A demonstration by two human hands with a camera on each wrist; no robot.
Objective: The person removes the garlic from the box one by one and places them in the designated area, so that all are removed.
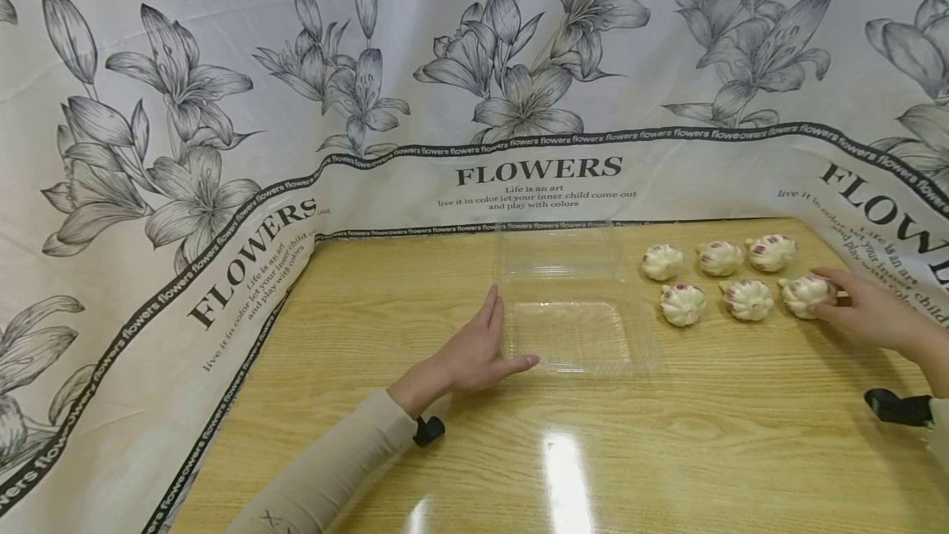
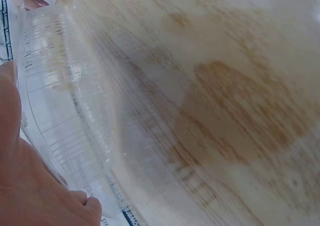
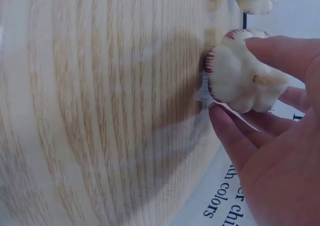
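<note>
A clear plastic clamshell box lies opened flat on the table, its lid half toward the back. My left hand rests along its left side, fingers straight and thumb spread at the front corner. The left wrist view shows that hand beside the rim of the ribbed clear plastic. At the right, my right hand grips a garlic bulb, white with purple streaks. Up close, the thumb and fingers of the right hand surround the bulb, close over the wood.
More garlic bulbs stand left of and behind the held one: a front pair and a back row of three. Flower-printed cloth borders the glossy wood-grain table at the back and sides.
</note>
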